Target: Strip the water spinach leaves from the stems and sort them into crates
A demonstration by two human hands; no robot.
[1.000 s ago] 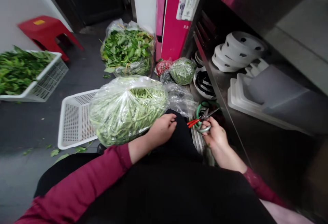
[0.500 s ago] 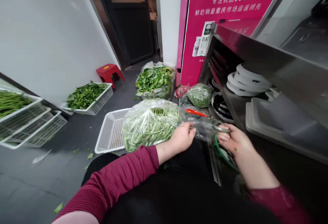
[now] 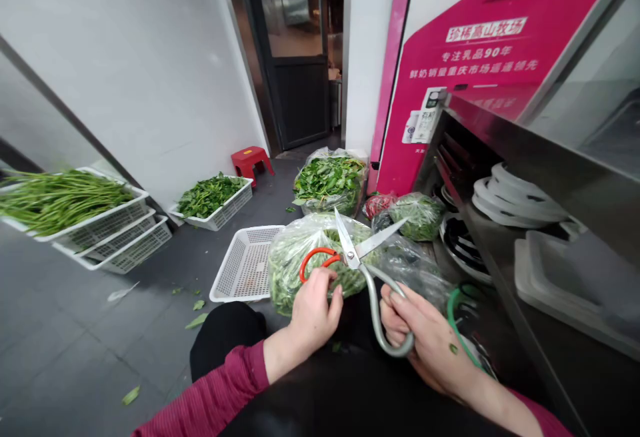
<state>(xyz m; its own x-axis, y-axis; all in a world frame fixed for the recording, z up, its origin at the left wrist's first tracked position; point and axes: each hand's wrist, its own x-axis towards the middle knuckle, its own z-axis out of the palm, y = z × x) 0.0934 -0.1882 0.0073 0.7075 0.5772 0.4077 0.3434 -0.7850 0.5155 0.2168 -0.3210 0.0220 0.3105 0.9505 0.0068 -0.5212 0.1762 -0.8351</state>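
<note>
A pair of scissors (image 3: 352, 255) is spread wide, its blades pointing up and apart. One handle loop is orange, the other grey. My right hand (image 3: 423, 330) is closed round the grey loop. At the orange loop, my left hand (image 3: 315, 310) has its fingers curled over the lower part, which they hide. Just behind the scissors sits a clear plastic bag of green vegetables (image 3: 295, 257), resting partly against a white perforated basket (image 3: 220, 284).
Stacked white baskets with green stems (image 3: 75, 197) stand at the left. Beyond are a basket of leafy greens (image 3: 210, 195), a red stool (image 3: 250, 157) and another bag of greens (image 3: 330, 180). A metal shelf (image 3: 500, 250) with white dishes edges my right side.
The scissors have come up from low on the right to in front of me, with the blades now in plain view. My left hand has moved onto the orange loop. The view has shifted.
</note>
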